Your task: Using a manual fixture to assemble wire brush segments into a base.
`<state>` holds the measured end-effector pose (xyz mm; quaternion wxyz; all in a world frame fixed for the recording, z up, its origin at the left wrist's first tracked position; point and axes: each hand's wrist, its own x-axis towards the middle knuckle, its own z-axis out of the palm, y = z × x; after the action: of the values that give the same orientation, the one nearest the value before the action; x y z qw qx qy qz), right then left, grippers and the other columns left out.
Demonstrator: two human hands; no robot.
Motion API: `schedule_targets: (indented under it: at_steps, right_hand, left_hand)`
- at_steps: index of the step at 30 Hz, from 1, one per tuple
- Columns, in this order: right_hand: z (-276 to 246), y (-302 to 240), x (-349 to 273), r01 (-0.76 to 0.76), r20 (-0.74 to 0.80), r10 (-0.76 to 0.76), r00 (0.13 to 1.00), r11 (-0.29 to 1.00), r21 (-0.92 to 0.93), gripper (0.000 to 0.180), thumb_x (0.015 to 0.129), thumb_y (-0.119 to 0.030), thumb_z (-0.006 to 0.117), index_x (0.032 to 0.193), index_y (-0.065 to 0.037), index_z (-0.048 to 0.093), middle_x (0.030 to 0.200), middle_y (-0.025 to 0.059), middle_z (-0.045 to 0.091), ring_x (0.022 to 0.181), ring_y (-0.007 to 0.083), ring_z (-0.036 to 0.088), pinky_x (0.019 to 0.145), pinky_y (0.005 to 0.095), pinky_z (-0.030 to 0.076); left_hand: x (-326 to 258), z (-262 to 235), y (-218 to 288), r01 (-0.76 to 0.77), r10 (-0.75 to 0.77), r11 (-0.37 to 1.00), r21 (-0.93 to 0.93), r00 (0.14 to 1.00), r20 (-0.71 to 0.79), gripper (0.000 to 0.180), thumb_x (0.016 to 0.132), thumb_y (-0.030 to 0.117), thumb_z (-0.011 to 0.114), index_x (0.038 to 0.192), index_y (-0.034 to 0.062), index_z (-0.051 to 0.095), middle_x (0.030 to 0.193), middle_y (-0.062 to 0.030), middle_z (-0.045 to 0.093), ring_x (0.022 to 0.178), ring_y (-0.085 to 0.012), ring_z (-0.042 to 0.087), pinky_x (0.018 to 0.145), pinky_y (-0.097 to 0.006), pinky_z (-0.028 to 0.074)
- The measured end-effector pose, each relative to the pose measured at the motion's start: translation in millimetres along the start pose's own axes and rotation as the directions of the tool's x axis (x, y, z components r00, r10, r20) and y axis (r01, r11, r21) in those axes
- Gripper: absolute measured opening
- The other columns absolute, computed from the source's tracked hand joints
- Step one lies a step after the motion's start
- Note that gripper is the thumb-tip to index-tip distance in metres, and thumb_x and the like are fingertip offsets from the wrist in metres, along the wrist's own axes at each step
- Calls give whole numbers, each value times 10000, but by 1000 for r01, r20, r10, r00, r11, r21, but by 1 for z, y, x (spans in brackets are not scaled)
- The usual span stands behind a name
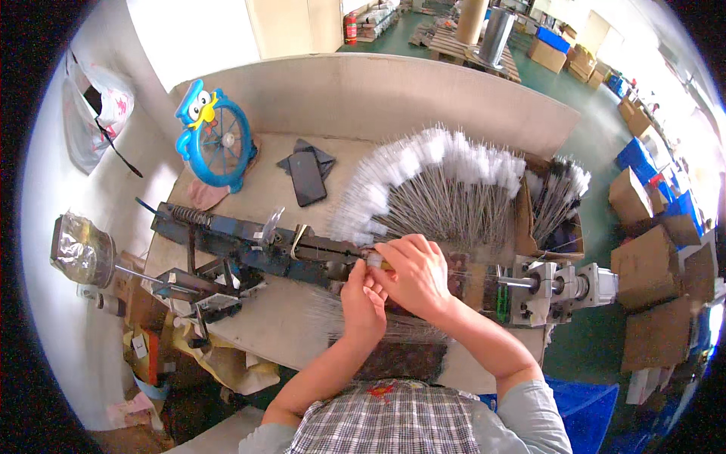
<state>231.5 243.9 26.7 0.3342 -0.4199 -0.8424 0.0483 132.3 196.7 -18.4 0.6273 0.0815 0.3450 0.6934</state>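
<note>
Both hands meet at the right end of a long dark metal machine (302, 250) on the table. My left hand (364, 304) has its fingers pressed together, thumb pointing up toward the machine's end. From the right, my right hand (416, 274) reaches over with bent fingers pinched close to the left fingertips. A small white and yellowish piece (375, 259) shows at the fingertips, mostly covered by the fingers. Just beyond them fans out a large pile of thin wire-stemmed brushes (454, 200) with white bristle heads. Fine loose wires (324, 312) lie beside my left hand.
A cardboard box (525, 216) holds more brushes, some dark. A silver shaft unit (548, 291) stands at the right edge. Farther back are a phone (307, 178) and a blue cartoon fan (227, 140). A low board (378, 94) borders the far side. Cartons (646, 265) stack at right.
</note>
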Motion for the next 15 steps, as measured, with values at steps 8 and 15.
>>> schedule_targets:
  at_steps: [8,15]
  right_hand:
    - [-4,18,-14,142,-91,-139,986,989,31,253,661,-229,680,910,-183,673,906,-30,615,900,180,565,730,330,453]
    - [-18,29,-14,149,-81,-143,987,985,82,244,610,-154,722,851,-135,693,886,7,635,862,205,582,729,327,485]
  left_hand:
    - [0,3,-8,-23,26,999,35,997,-79,84,870,138,553,858,59,529,869,-45,576,801,-125,577,722,-285,493]
    - [-6,19,-5,-68,78,994,82,989,-127,39,838,84,544,829,56,519,815,-54,579,764,-147,588,728,-302,490]
